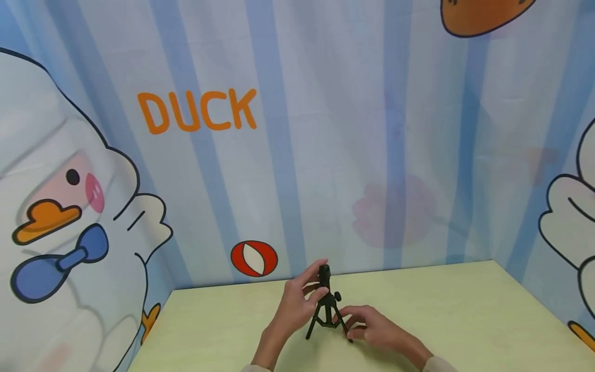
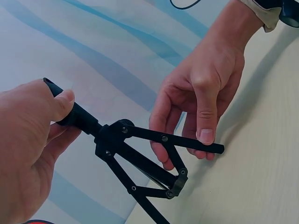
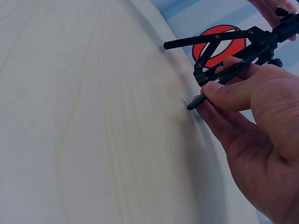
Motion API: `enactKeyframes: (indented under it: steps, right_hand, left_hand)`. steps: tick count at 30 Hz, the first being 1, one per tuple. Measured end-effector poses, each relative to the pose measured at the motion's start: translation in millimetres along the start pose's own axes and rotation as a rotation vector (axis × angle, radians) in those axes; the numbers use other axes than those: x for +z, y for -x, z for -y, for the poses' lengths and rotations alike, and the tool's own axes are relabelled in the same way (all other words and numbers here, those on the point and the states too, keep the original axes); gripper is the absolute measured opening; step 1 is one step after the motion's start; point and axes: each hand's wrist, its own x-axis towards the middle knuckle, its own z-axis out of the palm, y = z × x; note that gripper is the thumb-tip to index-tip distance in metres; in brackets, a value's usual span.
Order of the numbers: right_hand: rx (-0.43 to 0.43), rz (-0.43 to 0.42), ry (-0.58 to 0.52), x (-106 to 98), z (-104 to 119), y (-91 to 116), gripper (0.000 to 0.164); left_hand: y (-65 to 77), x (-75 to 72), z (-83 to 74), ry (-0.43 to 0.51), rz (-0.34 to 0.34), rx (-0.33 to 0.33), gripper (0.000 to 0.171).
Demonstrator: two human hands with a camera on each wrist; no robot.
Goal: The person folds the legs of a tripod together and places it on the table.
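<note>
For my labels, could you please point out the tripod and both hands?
Tripod (image 2: 145,161), left wrist view: centre column.
Left hand (image 1: 298,300), head view: back of hand.
Right hand (image 1: 374,326), head view: back of hand.

One tripod (image 2: 140,157), one table (image 1: 446,305)

Head view bright, even; 2 wrist views dimmer. Right wrist: soft shadow (image 3: 205,177) on worktop (image 3: 88,140) at 5 o'clock; left wrist: another near 3 o'clock.
</note>
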Motion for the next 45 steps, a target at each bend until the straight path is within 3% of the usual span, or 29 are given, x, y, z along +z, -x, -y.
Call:
enactKeyframes:
  steps: [14,45]
  right_hand:
    - [-0.066,0.029,0.021,-4,0,0,0.037]
    - [-0.176,-0.051,0.143,5,-4,-6,0.031]
  left_hand:
    - [-0.5,-0.2,-0.7,0.012,0.003,0.0,0.063]
    - [3.5,-1.9,-2.5,0.054,0.019,0.003,0.061]
